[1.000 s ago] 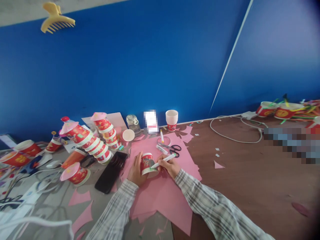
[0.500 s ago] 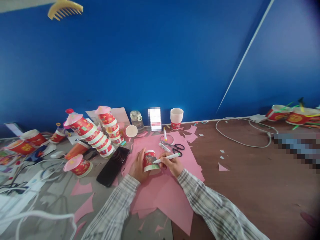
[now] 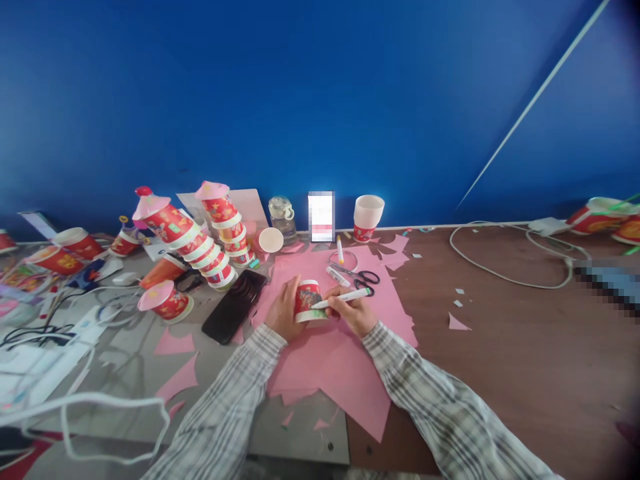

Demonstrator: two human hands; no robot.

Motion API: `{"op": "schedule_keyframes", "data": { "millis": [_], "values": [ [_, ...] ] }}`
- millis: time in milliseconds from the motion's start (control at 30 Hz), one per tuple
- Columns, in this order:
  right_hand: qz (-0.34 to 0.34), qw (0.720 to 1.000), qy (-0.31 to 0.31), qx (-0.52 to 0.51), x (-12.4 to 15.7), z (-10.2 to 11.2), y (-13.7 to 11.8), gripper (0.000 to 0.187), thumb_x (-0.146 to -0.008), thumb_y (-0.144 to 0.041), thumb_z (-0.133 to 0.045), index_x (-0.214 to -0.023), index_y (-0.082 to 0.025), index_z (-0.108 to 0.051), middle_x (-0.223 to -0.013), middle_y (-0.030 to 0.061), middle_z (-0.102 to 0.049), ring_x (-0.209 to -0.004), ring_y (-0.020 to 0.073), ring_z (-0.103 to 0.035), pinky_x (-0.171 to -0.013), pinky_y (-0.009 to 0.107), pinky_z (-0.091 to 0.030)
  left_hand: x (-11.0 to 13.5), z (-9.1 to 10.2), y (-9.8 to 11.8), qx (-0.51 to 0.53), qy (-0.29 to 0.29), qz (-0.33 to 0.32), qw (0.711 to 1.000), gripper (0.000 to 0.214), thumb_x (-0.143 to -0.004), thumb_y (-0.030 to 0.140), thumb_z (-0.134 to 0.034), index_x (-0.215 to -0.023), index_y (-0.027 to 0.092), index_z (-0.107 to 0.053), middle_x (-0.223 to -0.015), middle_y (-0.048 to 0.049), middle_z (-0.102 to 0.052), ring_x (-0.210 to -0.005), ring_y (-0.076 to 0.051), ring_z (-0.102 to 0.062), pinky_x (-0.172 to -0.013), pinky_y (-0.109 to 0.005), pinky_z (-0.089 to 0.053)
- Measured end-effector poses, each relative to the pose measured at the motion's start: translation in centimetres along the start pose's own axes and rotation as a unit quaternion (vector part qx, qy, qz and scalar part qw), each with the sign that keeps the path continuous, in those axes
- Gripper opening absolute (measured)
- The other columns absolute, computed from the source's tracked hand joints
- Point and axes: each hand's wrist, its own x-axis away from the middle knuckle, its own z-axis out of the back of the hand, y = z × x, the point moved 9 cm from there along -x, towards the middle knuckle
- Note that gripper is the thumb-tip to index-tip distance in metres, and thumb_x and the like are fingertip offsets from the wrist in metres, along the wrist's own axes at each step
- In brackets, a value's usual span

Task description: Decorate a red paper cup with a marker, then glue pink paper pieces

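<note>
My left hand (image 3: 284, 311) is wrapped round the left side of a red paper cup (image 3: 307, 297), which is upside down with its wide rim low. Grey and green marks show on the cup's side. In my right hand (image 3: 354, 313) is a white marker (image 3: 345, 298) with a green end, its tip touching or very near the cup. Both hands are over pink paper sheets (image 3: 345, 360). Just beyond the right hand lie black-handled scissors (image 3: 364, 277) and a capped white marker (image 3: 338, 276). A yellow and white marker (image 3: 340, 249) lies farther back.
Left stand stacked cup towers (image 3: 190, 243) with pink tops, a single cup (image 3: 167, 302) and a black phone (image 3: 234, 307). A glass bottle (image 3: 283, 219), a blurred bright screen (image 3: 321, 217) and nested cups (image 3: 369, 217) line the blue wall. A cable (image 3: 465, 267) loops at right.
The view has tilted down and swung slightly left, so things appear shifted up and to the right. Both hands keep their holds on the cup and marker.
</note>
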Motion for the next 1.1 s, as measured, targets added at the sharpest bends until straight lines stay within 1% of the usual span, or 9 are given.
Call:
{"op": "schedule_keyframes", "data": {
  "millis": [100,267,367,500,600,767,900,1033,1100],
  "values": [
    [-0.016,0.999,-0.035,0.010,0.0,-0.6,0.3,0.036,-0.061,-0.048,-0.065,-0.071,-0.013,-0.059,-0.045,-0.0010,-0.056,-0.037,0.0084,-0.044,-0.037,0.020,-0.033,0.0,0.1,0.2,0.004,0.002,-0.004,1.000,0.081,-0.069,0.040,-0.057,-0.132,0.013,-0.015,-0.118,-0.0182,-0.044,-0.107,-0.029,-0.047,-0.087,-0.043,-0.045],
    [0.001,1.000,-0.015,0.019,0.1,-0.1,-0.3,0.036,-0.063,-0.047,-0.063,-0.074,-0.013,-0.058,-0.045,-0.0015,-0.056,-0.038,0.0077,-0.043,-0.038,0.020,-0.034,-0.1,0.3,0.8,0.007,0.004,-0.018,1.000,0.080,-0.069,0.039,-0.057,-0.131,0.011,-0.015,-0.117,-0.0189,-0.043,-0.105,-0.027,-0.047,-0.086,-0.042,-0.045],
    [-0.016,0.998,-0.056,0.028,0.3,-0.8,-0.2,0.036,-0.063,-0.047,-0.063,-0.073,-0.013,-0.058,-0.045,-0.0010,-0.056,-0.038,0.0083,-0.044,-0.039,0.021,-0.034,-0.1,0.3,1.0,0.007,0.003,-0.023,1.000,0.079,-0.070,0.040,-0.056,-0.131,0.010,-0.015,-0.118,-0.0190,-0.043,-0.106,-0.028,-0.046,-0.087,-0.042,-0.045],
    [0.010,1.000,-0.004,0.026,0.3,0.2,-0.6,0.035,-0.064,-0.046,-0.062,-0.073,-0.013,-0.057,-0.046,-0.0010,-0.056,-0.038,0.0079,-0.044,-0.038,0.020,-0.034,-0.1,0.3,0.9,0.002,0.002,-0.026,1.000,0.081,-0.070,0.042,-0.057,-0.130,0.009,-0.015,-0.119,-0.0197,-0.041,-0.109,-0.028,-0.044,-0.090,-0.043,-0.042],
    [-0.010,0.998,-0.054,0.037,0.4,-0.6,-0.4,0.033,-0.064,-0.044,-0.062,-0.071,-0.012,-0.058,-0.046,-0.0008,-0.056,-0.039,0.0083,-0.046,-0.038,0.020,-0.034,-0.1,-0.1,0.6,0.009,-0.013,-0.016,1.000,0.080,-0.070,0.042,-0.057,-0.130,0.006,-0.017,-0.119,-0.0207,-0.041,-0.109,-0.029,-0.044,-0.090,-0.043,-0.042],
    [0.015,0.999,-0.011,0.027,0.3,0.2,-1.1,0.033,-0.065,-0.044,-0.061,-0.074,-0.013,-0.058,-0.047,-0.0019,-0.056,-0.038,0.0067,-0.044,-0.039,0.019,-0.033,-0.3,0.0,0.8,0.010,-0.008,-0.021,1.000,0.082,-0.070,0.043,-0.056,-0.129,0.003,-0.016,-0.119,-0.0213,-0.042,-0.109,-0.028,-0.043,-0.090,-0.044,-0.041],
    [-0.004,0.999,-0.041,0.023,0.3,-0.2,-0.7,0.032,-0.064,-0.044,-0.062,-0.071,-0.013,-0.058,-0.045,-0.0022,-0.055,-0.038,0.0075,-0.044,-0.038,0.020,-0.033,-0.4,0.3,1.3,-0.011,0.010,-0.033,0.999,0.081,-0.069,0.042,-0.055,-0.130,0.008,-0.015,-0.120,-0.0196,-0.044,-0.108,-0.028,-0.045,-0.090,-0.044,-0.042],
    [0.033,0.999,-0.002,0.002,0.2,0.7,-1.0,0.030,-0.066,-0.042,-0.061,-0.074,-0.013,-0.058,-0.048,-0.0017,-0.057,-0.039,0.0078,-0.045,-0.039,0.020,-0.034,-0.3,0.4,1.8,-0.032,0.027,-0.043,0.998,0.084,-0.066,0.043,-0.057,-0.131,0.013,-0.013,-0.123,-0.0186,-0.043,-0.111,-0.030,-0.044,-0.092,-0.047,-0.040],
    [0.029,1.000,-0.006,0.005,0.2,0.7,-0.9,0.029,-0.066,-0.041,-0.061,-0.074,-0.013,-0.058,-0.048,-0.0015,-0.057,-0.039,0.0081,-0.045,-0.040,0.021,-0.034,-0.2,0.3,2.0,-0.031,0.026,-0.049,0.998,0.085,-0.066,0.045,-0.057,-0.131,0.013,-0.013,-0.124,-0.0193,-0.042,-0.113,-0.030,-0.043,-0.094,-0.047,-0.038]
  ]
}}
